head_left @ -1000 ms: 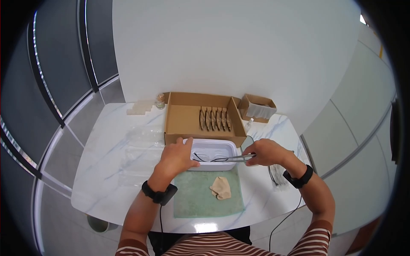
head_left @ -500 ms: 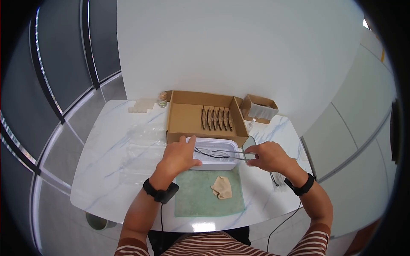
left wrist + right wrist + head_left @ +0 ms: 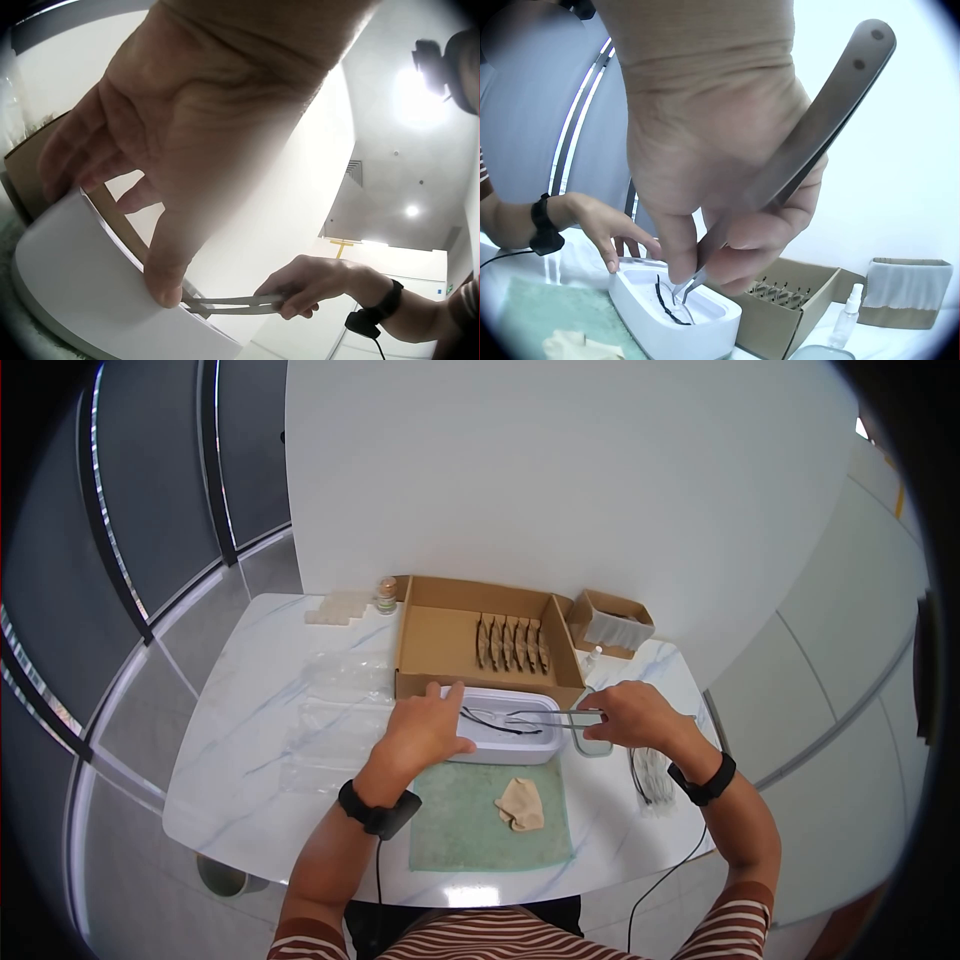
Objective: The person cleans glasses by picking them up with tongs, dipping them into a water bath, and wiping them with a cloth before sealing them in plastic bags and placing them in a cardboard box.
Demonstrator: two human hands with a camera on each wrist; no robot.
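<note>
A white tub (image 3: 510, 754) holds a pair of glasses with thin dark temples (image 3: 500, 727). My left hand (image 3: 425, 728) grips the tub's left end, thumb against the front wall and fingers over the far rim. From the right, my right hand (image 3: 635, 715) pinches steel tweezers (image 3: 810, 142) between thumb and fingers. Their tips reach down inside the tub, right at the glasses in the right wrist view. I cannot tell whether the tips grip the frame.
Behind the tub, a cardboard box (image 3: 440, 645) holds a row of several slim brown pieces (image 3: 512, 644). A beige cloth (image 3: 520, 805) lies on a green mat (image 3: 450, 840). Rightward are a spray bottle (image 3: 592, 658), an oval grey-green piece (image 3: 593, 740) and a smaller carton (image 3: 612, 650). Clear bags (image 3: 340, 720) lie left.
The tweezers have drawn back to the right and up inside the tub. The dark temples now lie more slanted. My left hand keeps its place on the tub.
</note>
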